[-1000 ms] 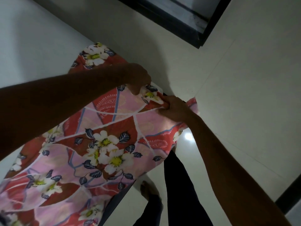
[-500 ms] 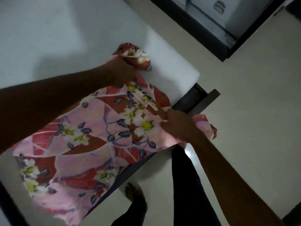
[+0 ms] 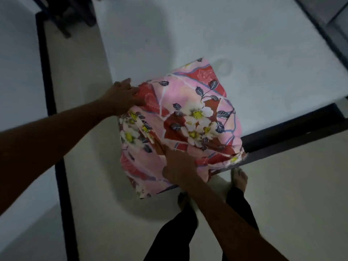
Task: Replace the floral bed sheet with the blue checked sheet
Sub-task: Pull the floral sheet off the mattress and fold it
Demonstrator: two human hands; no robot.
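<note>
Both grips are closed on the floral sheet in the head view. The left grip pinches the folded bundle's far-left corner, and the right grip has its fingers curled into a fold at the near edge. The sheet lies gathered in a rough block on the bare white mattress, its near end hanging over the dark bed frame. It sits between the grips, to the right of the left one and beyond the right one, with its long axis running away from the person. The right grip is nearer the bed edge, so lifting the bundle clear likely starts there. No blue checked sheet is in view.
</note>
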